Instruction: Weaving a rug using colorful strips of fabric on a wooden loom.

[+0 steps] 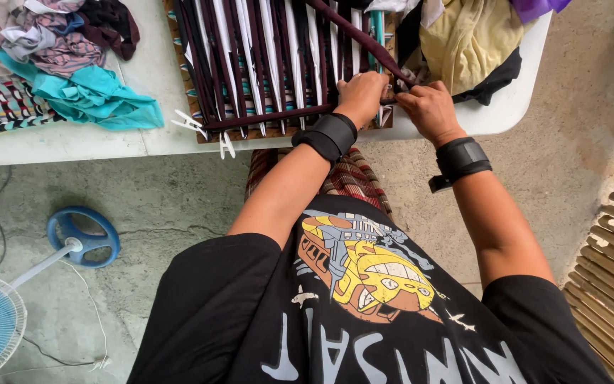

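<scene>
The loom [278,64] runs off the top edge; both hands' fingers [385,91] curl out of sight.

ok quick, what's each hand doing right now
Left hand: closed on the dark fabric strip at the loom's edge.
Right hand: closed, pinching the same strip's end.

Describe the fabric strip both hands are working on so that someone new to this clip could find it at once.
On the white table lies a wooden weaving frame strung with dark and white strips. At its near right corner, the left hand and right hand grip a dark maroon strip. Unlike its straight neighbours, it runs diagonally across them.
</scene>
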